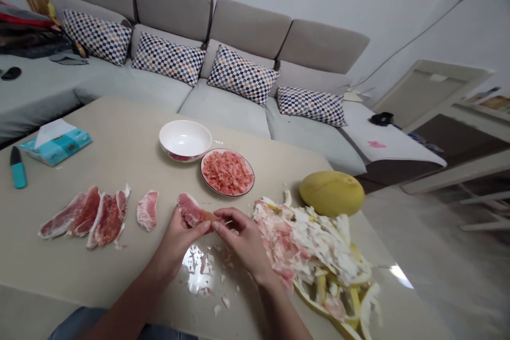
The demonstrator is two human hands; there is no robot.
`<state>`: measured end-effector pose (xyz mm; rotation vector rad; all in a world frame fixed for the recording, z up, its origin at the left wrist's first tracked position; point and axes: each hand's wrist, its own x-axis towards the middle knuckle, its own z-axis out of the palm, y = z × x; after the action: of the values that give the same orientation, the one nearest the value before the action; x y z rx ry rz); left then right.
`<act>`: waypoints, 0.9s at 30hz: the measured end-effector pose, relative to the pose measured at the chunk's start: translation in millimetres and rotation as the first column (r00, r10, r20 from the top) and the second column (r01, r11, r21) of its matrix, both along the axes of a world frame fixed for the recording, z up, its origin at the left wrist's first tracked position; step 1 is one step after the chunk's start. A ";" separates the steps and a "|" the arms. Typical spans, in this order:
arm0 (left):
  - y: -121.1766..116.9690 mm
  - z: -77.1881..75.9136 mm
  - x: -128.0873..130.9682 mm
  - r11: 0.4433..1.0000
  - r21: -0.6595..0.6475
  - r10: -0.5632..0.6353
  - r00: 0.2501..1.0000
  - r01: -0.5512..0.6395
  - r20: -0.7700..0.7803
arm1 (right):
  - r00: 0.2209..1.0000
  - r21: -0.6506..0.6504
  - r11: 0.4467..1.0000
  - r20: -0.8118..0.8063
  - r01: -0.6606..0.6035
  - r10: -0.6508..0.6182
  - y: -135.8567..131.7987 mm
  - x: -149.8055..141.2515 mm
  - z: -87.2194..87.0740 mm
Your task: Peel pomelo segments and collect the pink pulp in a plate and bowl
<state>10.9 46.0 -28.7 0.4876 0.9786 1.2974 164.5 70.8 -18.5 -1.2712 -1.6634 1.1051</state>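
From here I see the left hand (177,239) closed around a fruit piece (189,209), seemingly to steady it while the right hand (246,240) pinches its end, the plate (251,184) handily near.

2 hands (178,236); 1 whole pomelo (332,193); 1 bowl (185,139); 1 plate (252,183); 1 knife (18,168); 1 tissue pk (59,144); 4 patt. cushions (168,58)

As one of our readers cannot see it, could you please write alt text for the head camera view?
A person's left hand holds a pink fruit segment over a table while the right hand pinches its end. Beyond are a plate of pink pulp and a white bowl; more segments lie left, heaped peel and a yellow fruit right.
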 end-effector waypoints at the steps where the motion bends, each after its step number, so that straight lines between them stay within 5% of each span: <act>1: 0.3 -1.7 0.4 1.000 -0.002 0.003 1.000 -0.003 -0.026 | 1.000 0.004 1.000 -0.004 -0.005 0.005 0.6 -0.1 -0.8; 27: -1.5 -2.4 -2.2 0.986 0.031 -0.163 0.984 0.161 0.075 | 0.913 -0.347 0.924 -0.408 -0.159 0.004 11.1 5.8 -21.9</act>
<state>8.7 44.4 -31.1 0.5220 0.8417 1.1745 170.3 81.9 -40.4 -1.1045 -1.2404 1.6727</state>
